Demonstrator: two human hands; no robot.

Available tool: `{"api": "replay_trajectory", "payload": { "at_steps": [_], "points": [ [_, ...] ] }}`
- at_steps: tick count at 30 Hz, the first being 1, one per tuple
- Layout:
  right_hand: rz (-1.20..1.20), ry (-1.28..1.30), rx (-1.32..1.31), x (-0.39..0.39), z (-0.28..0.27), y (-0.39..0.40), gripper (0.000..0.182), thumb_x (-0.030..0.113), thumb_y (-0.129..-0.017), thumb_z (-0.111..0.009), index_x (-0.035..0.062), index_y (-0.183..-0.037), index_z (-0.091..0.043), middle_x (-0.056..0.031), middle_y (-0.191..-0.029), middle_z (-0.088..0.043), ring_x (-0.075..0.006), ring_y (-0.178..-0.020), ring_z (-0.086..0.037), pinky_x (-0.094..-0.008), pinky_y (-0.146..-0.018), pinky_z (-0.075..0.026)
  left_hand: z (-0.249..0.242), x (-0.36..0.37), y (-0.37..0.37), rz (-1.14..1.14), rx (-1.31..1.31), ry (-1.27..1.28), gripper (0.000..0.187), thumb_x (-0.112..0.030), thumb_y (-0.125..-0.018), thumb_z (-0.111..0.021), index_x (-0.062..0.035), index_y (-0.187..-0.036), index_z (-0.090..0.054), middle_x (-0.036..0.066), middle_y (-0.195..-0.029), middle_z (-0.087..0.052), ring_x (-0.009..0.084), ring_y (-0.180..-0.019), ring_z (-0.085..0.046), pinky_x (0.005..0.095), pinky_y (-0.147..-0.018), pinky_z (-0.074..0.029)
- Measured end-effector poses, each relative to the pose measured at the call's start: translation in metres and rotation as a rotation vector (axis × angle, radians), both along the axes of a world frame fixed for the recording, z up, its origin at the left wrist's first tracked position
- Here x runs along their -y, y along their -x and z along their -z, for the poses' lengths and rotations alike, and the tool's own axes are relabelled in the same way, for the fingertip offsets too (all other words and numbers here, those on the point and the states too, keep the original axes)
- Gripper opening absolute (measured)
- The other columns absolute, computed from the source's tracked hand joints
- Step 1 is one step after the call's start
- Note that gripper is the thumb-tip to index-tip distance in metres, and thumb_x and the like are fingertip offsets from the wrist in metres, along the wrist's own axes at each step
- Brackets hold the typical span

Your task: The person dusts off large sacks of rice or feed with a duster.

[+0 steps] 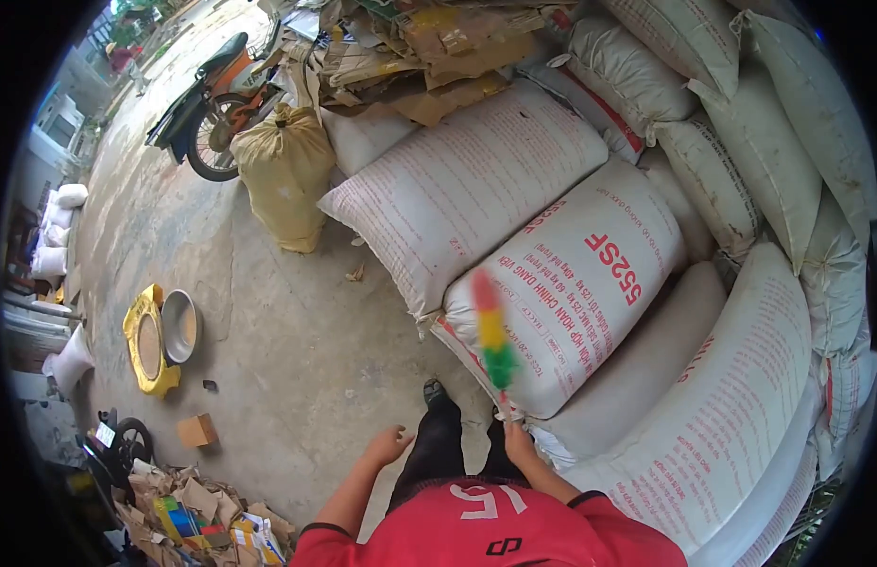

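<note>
Duster (493,335) of fluffy red, yellow and green fibres, gripped in closed right hand (521,446), with long axis forward from it over red-lettered white woven sack (599,283), left hand (391,446) farther off, half-open, apparently empty.

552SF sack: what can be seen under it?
Beneath the lower left side of the 552SF sack, the edge of another pale sack with red on it shows. The rest of that sack, and anything deeper, is covered.
</note>
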State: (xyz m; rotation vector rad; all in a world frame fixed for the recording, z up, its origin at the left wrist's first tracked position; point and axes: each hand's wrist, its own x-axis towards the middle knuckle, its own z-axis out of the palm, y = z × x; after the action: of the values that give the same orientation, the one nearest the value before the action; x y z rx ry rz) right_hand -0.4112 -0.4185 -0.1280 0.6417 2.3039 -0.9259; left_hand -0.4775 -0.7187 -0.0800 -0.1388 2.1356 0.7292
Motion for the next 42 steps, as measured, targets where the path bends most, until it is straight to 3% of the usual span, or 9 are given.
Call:
{"api": "replay_trajectory", "payload": {
  "at_steps": [4, 10, 15, 20, 21, 26, 33, 38, 42],
  "points": [
    [-0.66, 0.037, 0.023, 0.044, -0.029, 0.049, 0.034, 0.033, -0.088, -0.036, 0.0016, -0.082, -0.048, -0.0242, -0.074, -0.056, -0.044, -0.073, -0.054, -0.0511, -0.064, -0.04, 0.052, 0.08, 0.006, -0.001, -0.004, 0.121, 0.043, -0.037, -0.079, -0.051, -0.0012, -0.103, -0.056, 0.02, -0.097, -0.059, 0.0347, -0.092, -0.055, 0.0397, -0.08, -0.043],
    [0.332, -0.087, -0.571, 0.003, -0.021, 0.181, 0.029, 0.023, -0.09, -0.036, -0.0019, -0.081, -0.048, -0.0163, -0.066, -0.052, -0.0299, -0.059, -0.053, -0.0385, -0.056, -0.042, 0.048, 0.134, -0.037, -0.201, 0.125, 0.135, 0.041, -0.036, -0.078, -0.051, -0.0027, -0.102, -0.056, 0.019, -0.1, -0.057, 0.0347, -0.096, -0.053, 0.0405, -0.083, -0.041],
    [0.995, 0.962, -0.452, 0.004, 0.008, 0.279, 0.029, 0.033, -0.091, -0.033, 0.0122, -0.071, -0.033, 0.0008, -0.052, -0.033, -0.0096, -0.038, -0.032, -0.0236, -0.033, -0.03, 0.047, 0.152, -0.1, -0.195, 0.2, 0.301, 0.043, -0.037, -0.078, -0.052, -0.0047, -0.105, -0.056, 0.018, -0.105, -0.056, 0.0321, -0.1, -0.052, 0.0391, -0.084, -0.041],
    [0.34, 0.567, 0.009, 0.17, 0.055, 0.249, 0.032, 0.038, -0.09, -0.03, 0.0091, -0.09, -0.042, -0.0056, -0.053, -0.044, -0.0184, -0.042, -0.046, -0.0376, -0.04, -0.04, 0.054, 0.171, -0.145, -0.437, 0.46, 0.126, 0.044, -0.038, -0.078, -0.052, -0.0017, -0.103, -0.056, 0.012, -0.081, -0.064, 0.0247, -0.085, -0.06, 0.0341, -0.077, -0.045],
    [-0.206, 0.298, -0.29, 0.181, 0.117, 0.227, 0.036, 0.036, -0.089, -0.034, 0.0038, -0.094, -0.051, -0.0143, -0.066, -0.056, -0.027, -0.058, -0.056, -0.0426, -0.054, -0.045, 0.051, 0.171, -0.144, -0.431, 0.454, 0.128, 0.044, -0.038, -0.078, -0.052, -0.0017, -0.103, -0.056, 0.012, -0.081, -0.064, 0.0247, -0.085, -0.06, 0.0341, -0.077, -0.045],
    [-1.15, -0.031, 0.171, 0.189, 0.013, 0.221, 0.035, 0.032, -0.084, -0.04, 0.0025, -0.088, -0.059, -0.018, -0.087, -0.06, -0.0348, -0.085, -0.056, -0.0425, -0.072, -0.044, 0.041, 0.16, -0.114, -0.585, 0.227, 0.071, 0.042, -0.038, -0.079, -0.051, -0.0011, -0.098, -0.057, 0.01, -0.073, -0.065, 0.0221, -0.075, -0.062, 0.0319, -0.073, -0.045],
    [0.126, 0.18, -0.399, 0.032, -0.016, 0.274, 0.034, 0.029, -0.087, -0.037, 0.0005, -0.08, -0.054, -0.0214, -0.079, -0.056, -0.0362, -0.079, -0.054, -0.0404, -0.07, -0.04, 0.054, 0.144, -0.039, -0.409, 0.093, 0.112, 0.045, -0.04, -0.077, -0.053, -0.0026, -0.102, -0.057, 0.018, -0.092, -0.061, 0.0289, -0.087, -0.059, 0.0346, -0.078, -0.044],
    [0.845, 0.38, -0.528, -0.121, 0.003, 0.371, 0.029, 0.029, -0.088, -0.036, 0.0039, -0.079, -0.047, 0.0003, -0.049, -0.039, -0.0104, -0.032, -0.034, -0.0247, -0.029, -0.022, 0.026, 0.108, 0.023, -0.431, 0.035, 0.121, 0.047, -0.042, -0.077, -0.052, -0.0037, -0.103, -0.057, 0.019, -0.098, -0.059, 0.0314, -0.094, -0.056, 0.0371, -0.081, -0.043],
    [0.942, 0.515, -0.425, -0.182, -0.001, 0.454, 0.027, 0.031, -0.087, -0.037, 0.006, -0.079, -0.045, 0.0016, -0.048, -0.034, -0.0086, -0.03, -0.029, -0.0226, -0.027, -0.019, 0.011, 0.081, 0.041, -0.391, 0.049, 0.178, 0.047, -0.043, -0.077, -0.053, -0.0043, -0.103, -0.057, 0.019, -0.1, -0.058, 0.0316, -0.095, -0.055, 0.0368, -0.081, -0.043]
  ]
}}
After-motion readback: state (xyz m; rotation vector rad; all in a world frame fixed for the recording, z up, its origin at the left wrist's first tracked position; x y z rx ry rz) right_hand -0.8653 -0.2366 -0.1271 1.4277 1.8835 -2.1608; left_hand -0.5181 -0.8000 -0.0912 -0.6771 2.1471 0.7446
